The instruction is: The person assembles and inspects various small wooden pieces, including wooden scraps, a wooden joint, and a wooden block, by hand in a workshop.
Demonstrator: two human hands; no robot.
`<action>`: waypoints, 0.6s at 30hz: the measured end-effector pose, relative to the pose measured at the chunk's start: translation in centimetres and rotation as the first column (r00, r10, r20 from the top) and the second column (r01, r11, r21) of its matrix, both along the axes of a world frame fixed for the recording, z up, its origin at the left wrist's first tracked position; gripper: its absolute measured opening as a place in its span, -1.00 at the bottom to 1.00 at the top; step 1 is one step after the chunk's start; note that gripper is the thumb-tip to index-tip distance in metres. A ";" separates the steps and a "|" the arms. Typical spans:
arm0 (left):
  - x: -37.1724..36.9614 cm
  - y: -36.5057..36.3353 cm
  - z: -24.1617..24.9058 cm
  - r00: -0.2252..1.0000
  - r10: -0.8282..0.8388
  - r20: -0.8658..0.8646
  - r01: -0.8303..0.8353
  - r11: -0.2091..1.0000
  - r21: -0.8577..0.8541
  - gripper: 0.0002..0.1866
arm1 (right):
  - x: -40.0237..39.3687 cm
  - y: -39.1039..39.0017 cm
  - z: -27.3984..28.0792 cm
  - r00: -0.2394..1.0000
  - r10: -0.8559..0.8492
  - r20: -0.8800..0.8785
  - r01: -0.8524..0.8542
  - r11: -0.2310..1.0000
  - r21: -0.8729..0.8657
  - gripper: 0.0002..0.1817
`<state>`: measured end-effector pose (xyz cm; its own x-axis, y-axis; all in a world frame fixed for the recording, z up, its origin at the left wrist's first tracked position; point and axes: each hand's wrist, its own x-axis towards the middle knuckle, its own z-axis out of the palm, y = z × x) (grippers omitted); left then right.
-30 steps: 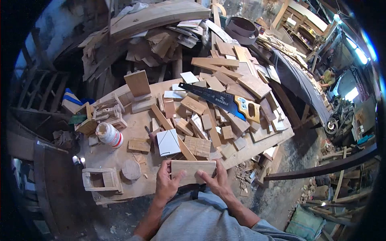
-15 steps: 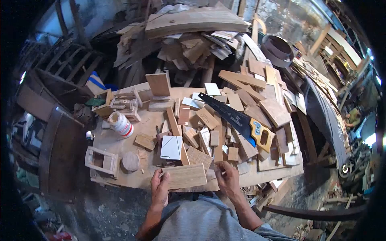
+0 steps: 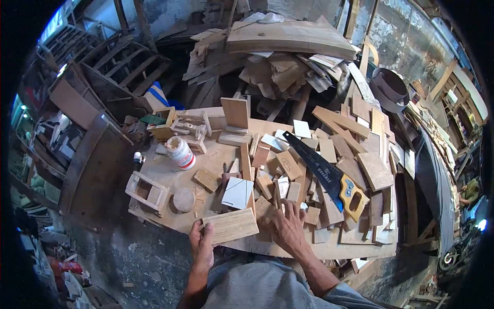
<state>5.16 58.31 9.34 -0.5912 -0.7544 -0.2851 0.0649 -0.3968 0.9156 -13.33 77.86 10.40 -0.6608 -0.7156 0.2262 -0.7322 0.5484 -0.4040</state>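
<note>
My left hand (image 3: pixel 202 246) is closed on the left end of a flat rectangular wood block (image 3: pixel 231 227), thumb on its upper face. The block is held near the front edge of the worktable. My right hand (image 3: pixel 289 230) reaches over the offcuts just right of it, fingers apart and pointing down among small pieces. By those fingers stand a small wood block (image 3: pixel 293 192) and another wood block (image 3: pixel 312 215). Beyond the held block, a white square tile-like piece (image 3: pixel 237 193) with dark lines lies on the pile.
A handsaw (image 3: pixel 329 175) with a yellow handle rests across the offcuts on the right. To the left are a white jar (image 3: pixel 180 153), a small wooden frame (image 3: pixel 147 191) and a round wood piece (image 3: pixel 183 199). Stacked boards (image 3: pixel 290 38) rise behind the worktable (image 3: pixel 170 219).
The view has swung left, so the table appears further right. My right hand has moved forward from beside the held block onto the offcuts. My left hand keeps the wood block, now slightly tilted.
</note>
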 end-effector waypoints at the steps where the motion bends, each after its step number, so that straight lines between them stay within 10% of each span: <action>1: 0.2 -0.2 -0.1 1.000 0.003 -0.009 -0.003 1.000 -0.002 -0.64 | -0.1 -0.4 0.3 1.000 -0.016 0.019 0.016 1.000 0.008 -0.37; 8: -1.8 -1.8 0.1 0.984 -0.173 -0.037 0.170 0.982 -0.084 -0.65 | 2.9 -4.1 3.7 0.947 0.320 0.009 -0.319 0.946 -0.057 -0.23; 18: -5.7 -3.0 -0.6 0.791 -0.598 -0.127 0.594 0.801 -0.075 -0.65 | 7.4 0.5 3.9 0.973 -0.007 0.231 0.016 0.999 -0.037 -0.11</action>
<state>-0.56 55.29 8.76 -0.9575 -0.2463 -0.1503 -0.0502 -0.3709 0.9273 -5.92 78.38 14.32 -0.7067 -0.7012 0.0939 -0.6105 0.5374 -0.5818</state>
